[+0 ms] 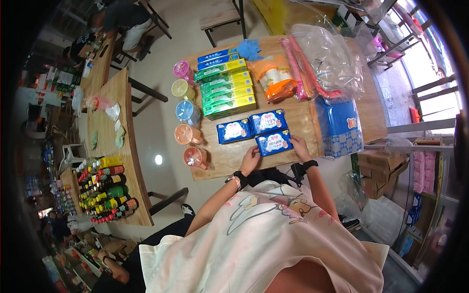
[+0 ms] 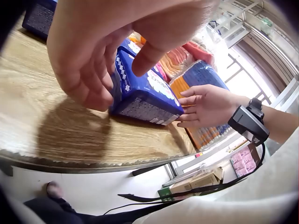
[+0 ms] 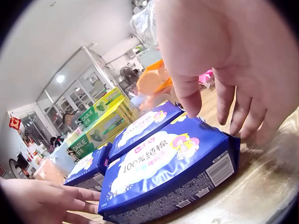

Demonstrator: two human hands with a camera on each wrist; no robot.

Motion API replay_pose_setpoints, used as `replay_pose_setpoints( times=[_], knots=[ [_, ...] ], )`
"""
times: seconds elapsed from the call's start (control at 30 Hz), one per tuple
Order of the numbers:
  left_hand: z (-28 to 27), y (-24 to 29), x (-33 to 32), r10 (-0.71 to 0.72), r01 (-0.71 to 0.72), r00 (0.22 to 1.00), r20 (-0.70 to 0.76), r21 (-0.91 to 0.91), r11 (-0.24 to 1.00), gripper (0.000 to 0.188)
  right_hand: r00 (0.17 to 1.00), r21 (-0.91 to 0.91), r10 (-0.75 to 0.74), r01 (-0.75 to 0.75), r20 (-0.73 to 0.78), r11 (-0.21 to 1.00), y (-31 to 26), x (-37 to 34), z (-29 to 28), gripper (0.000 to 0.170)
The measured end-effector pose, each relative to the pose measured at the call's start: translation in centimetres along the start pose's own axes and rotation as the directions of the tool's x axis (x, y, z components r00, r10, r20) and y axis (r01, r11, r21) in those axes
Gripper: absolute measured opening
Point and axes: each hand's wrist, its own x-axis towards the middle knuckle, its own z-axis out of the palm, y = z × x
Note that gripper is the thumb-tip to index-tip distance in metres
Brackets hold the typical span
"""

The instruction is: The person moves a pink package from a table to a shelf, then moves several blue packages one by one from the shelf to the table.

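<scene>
A blue soft pack [image 1: 274,142] with a white cloud-shaped label lies flat at the table's near side, between both hands. My left hand [image 1: 251,158] is at its left end, fingers loosely bent, the thumb near the top edge. At the opposite end, my right hand [image 1: 301,148] touches the pack with fairly straight fingers, its thumb [image 3: 190,103] over the top edge. Two like packs adjoin it: one blue pack [image 1: 268,121] directly behind, another blue pack [image 1: 234,131] to the left. Behind them stands a row of green toothpaste boxes [image 1: 228,105].
Several plastic-wrapped cups [image 1: 188,112] line the table's left edge. A large blue package [image 1: 338,127] sits at the right, with clear plastic bags [image 1: 327,58] behind it. An orange bag [image 1: 276,80] lies near the back. Bottles [image 1: 110,190] stand on another table to the left.
</scene>
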Motion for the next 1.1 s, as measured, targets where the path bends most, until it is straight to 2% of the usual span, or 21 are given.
replay_pose_setpoints(
  times=[0.03, 0.07, 0.13, 0.17, 0.23, 0.3, 0.37, 0.43, 0.47, 0.5, 0.57, 0.63, 0.7, 0.8, 0.87, 0.93, 1.1],
  knots=[
    [-0.2, -0.5, -0.3, 0.012, -0.012, 1.000, -0.001, 0.010, 1.000, 0.033, 0.994, -0.029, -0.037, 0.035, -0.098, 0.999, 0.5, -0.1, 0.1, 0.039],
    [-0.6, -0.9, -0.6, 0.019, -0.019, 1.000, 0.011, 0.011, 1.000, 0.033, 0.993, -0.027, -0.042, 0.040, -0.112, 0.999, 1.1, -0.4, -0.2, 0.039],
    [-1.7, -1.8, -1.4, -0.080, 0.064, 0.992, 0.100, 0.157, 0.986, 0.030, 0.989, -0.093, -0.072, 0.060, -0.127, 0.994, 0.7, -2.1, -0.4, 0.041],
    [-2.2, -2.2, -1.9, -0.075, 0.055, 0.990, 0.120, 0.164, 0.985, 0.030, 0.986, -0.084, -0.073, 0.061, -0.147, 0.995, 0.4, -3.1, -0.7, 0.041],
    [-3.0, -3.0, -3.1, -0.119, 0.099, 0.969, 0.218, 0.100, 0.990, 0.027, 0.999, -0.124, 0.026, -0.023, 0.021, 0.992, -0.3, -5.6, -1.5, 0.040],
    [-3.7, -3.1, -4.5, -0.106, 0.066, 0.960, 0.259, 0.159, 0.985, 0.026, 1.000, -0.158, 0.005, -0.008, -0.018, 0.987, 1.8, -7.2, -1.9, 0.040],
    [-4.5, -2.4, -6.2, -0.231, 0.182, 0.932, 0.279, 0.191, 0.965, 0.026, 0.999, -0.194, -0.014, 0.004, -0.051, 0.981, 3.7, -9.5, -2.4, 0.040],
    [-5.3, -2.8, -7.4, -0.243, 0.192, 0.918, 0.314, 0.185, 0.964, 0.027, 0.999, -0.270, 0.044, -0.043, -0.001, 0.962, 4.5, -12.3, -2.2, 0.040],
    [-5.6, -3.1, -8.0, -0.286, 0.242, 0.911, 0.297, 0.177, 0.954, 0.028, 0.998, -0.319, 0.053, -0.043, 0.022, 0.947, 5.1, -13.9, -2.4, 0.042],
    [-5.9, -2.9, -8.7, -0.332, 0.294, 0.901, 0.281, 0.169, 0.941, 0.028, 0.998, -0.307, 0.055, -0.053, -0.003, 0.950, 5.3, -15.5, -2.6, 0.042],
    [-6.6, -4.9, -9.4, -0.354, 0.308, 0.879, 0.318, 0.187, 0.933, 0.028, 0.984, -0.258, 0.177, -0.171, 0.000, 0.951, 6.5, -18.8, -3.1, 0.044],
    [-6.7, -5.1, -10.1, -0.400, 0.368, 0.877, 0.266, 0.162, 0.916, 0.024, 0.986, -0.218, 0.141, -0.158, -0.094, 0.963, 10.8, -21.4, -4.1, 0.044],
    [-7.0, -8.1, -10.0, -0.403, 0.362, 0.856, 0.323, 0.182, 0.914, 0.025, 0.961, -0.098, 0.172, -0.196, -0.215, 0.976, 12.7, -24.9, -4.4, 0.042],
    [-6.5, -8.0, -10.3, -0.425, 0.318, 0.826, 0.369, 0.317, 0.893, 0.022, 0.877, 0.087, 0.409, -0.400, -0.252, 0.912, 12.9, -29.9, -4.5, 0.042],
    [-5.3, -6.5, -10.6, -0.481, 0.372, 0.792, 0.375, 0.328, 0.868, 0.020, 0.863, 0.166, 0.417, -0.384, -0.286, 0.908, 14.5, -31.6, -5.0, 0.043],
    [-3.8, -5.4, -10.6, -0.474, 0.340, 0.784, 0.402, 0.360, 0.869, 0.020, 0.834, 0.240, 0.443, -0.380, -0.329, 0.893, 15.4, -33.1, -5.4, 0.041],
    [1.6, -2.0, -10.8, -0.448, 0.291, 0.770, 0.454, 0.374, 0.881, 0.020, 0.840, 0.320, 0.405, -0.296, -0.362, 0.900, 16.7, -35.1, -7.2, 0.035]
  ],
)
